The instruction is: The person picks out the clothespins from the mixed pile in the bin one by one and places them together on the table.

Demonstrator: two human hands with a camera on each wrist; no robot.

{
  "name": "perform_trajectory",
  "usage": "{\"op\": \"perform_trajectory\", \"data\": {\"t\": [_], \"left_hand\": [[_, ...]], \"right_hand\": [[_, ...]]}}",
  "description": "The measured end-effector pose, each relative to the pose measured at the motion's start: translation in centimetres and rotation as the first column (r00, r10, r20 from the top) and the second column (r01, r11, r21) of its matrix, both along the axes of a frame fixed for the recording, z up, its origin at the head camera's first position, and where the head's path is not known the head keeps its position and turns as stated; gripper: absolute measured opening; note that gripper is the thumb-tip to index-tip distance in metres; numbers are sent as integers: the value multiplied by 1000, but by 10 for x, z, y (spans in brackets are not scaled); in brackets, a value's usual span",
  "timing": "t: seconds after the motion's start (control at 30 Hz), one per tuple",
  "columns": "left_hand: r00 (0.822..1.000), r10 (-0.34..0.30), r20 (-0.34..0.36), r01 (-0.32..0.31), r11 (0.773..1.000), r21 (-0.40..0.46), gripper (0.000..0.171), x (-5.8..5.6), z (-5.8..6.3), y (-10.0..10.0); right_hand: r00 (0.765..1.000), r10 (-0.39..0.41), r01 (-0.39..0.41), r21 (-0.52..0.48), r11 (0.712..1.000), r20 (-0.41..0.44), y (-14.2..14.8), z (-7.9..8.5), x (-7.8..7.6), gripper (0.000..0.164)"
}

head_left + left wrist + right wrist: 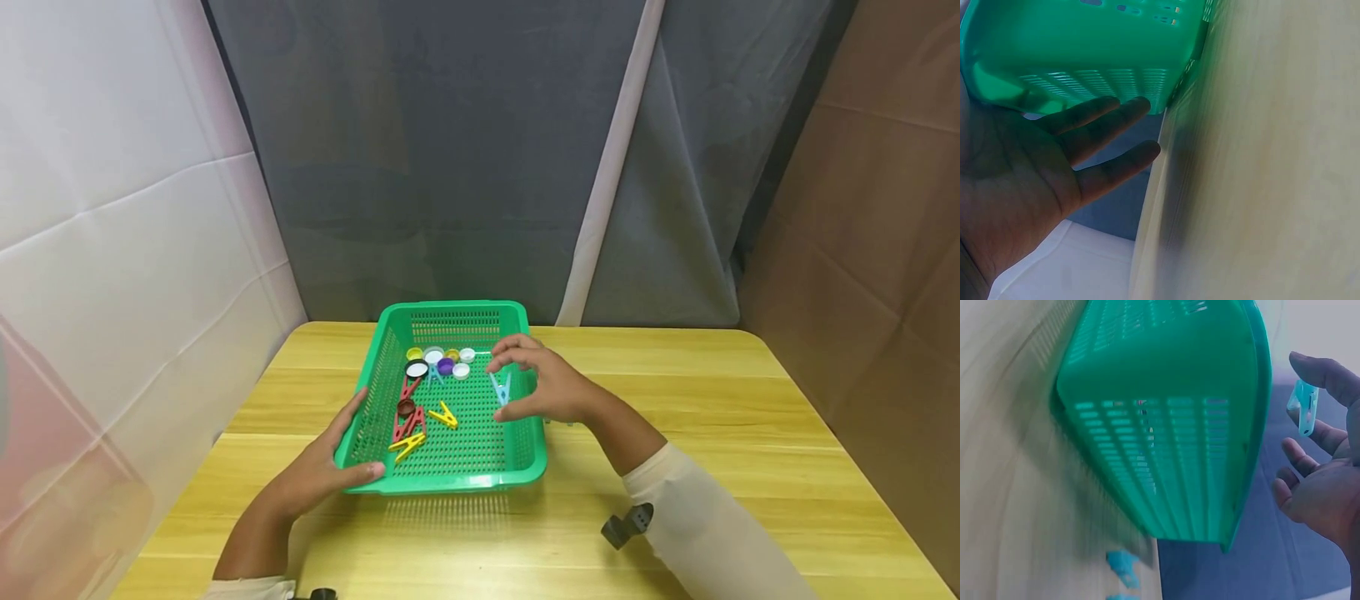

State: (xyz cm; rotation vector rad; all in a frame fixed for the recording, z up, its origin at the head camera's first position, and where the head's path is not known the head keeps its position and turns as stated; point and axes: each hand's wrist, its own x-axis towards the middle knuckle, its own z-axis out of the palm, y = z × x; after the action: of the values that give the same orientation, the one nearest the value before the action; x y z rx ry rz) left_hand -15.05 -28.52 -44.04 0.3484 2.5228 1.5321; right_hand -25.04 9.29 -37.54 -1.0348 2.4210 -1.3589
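Note:
My right hand (551,383) pinches a light blue clothespin (1305,409) between thumb and index finger, above the right side of a green basket (480,481). The other fingers curve loosely. My left hand (318,467) rests at the basket's near left corner, thumb across the front rim and index finger along the left rim. Three straight fingers show below that rim in the left wrist view. Inside the basket lie red clothespins (417,419), yellow clothespins (444,415) and another blue clothespin (435,376). Several bottle caps sit toward its back, among them a purple cap (446,366).
A wooden table (675,483) carries the basket. Blue pieces (1122,567) lie on the table beside the basket's right wall, mostly hidden by my right hand in the head view. A grey curtain (450,167) hangs behind, with pale cloth (127,225) left and brown cloth (870,250) right.

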Motion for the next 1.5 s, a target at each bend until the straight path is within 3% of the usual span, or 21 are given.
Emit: {"op": "perform_trajectory", "data": {"t": [0.43, 0.9, 1.23, 1.5], "left_hand": [[1000, 5, -5, -5, 1000, -6, 117, -1, 0, 0], [1000, 6, -1, -6, 1000, -11, 117, -2, -2, -1], [1000, 0, -6, 0, 1000, -1, 118, -4, 0, 0], [1000, 5, -1, -5, 1000, -14, 117, -3, 0, 0]], "right_hand": [[995, -88, 85, -79, 993, -42, 56, -20, 1, 55], [975, -209, 207, -38, 978, -70, 99, -48, -6, 52], [960, -278, 279, 31, 960, -18, 122, -73, -19, 52], [964, -258, 259, 0, 966, 62, 130, -100, -31, 58]]}}
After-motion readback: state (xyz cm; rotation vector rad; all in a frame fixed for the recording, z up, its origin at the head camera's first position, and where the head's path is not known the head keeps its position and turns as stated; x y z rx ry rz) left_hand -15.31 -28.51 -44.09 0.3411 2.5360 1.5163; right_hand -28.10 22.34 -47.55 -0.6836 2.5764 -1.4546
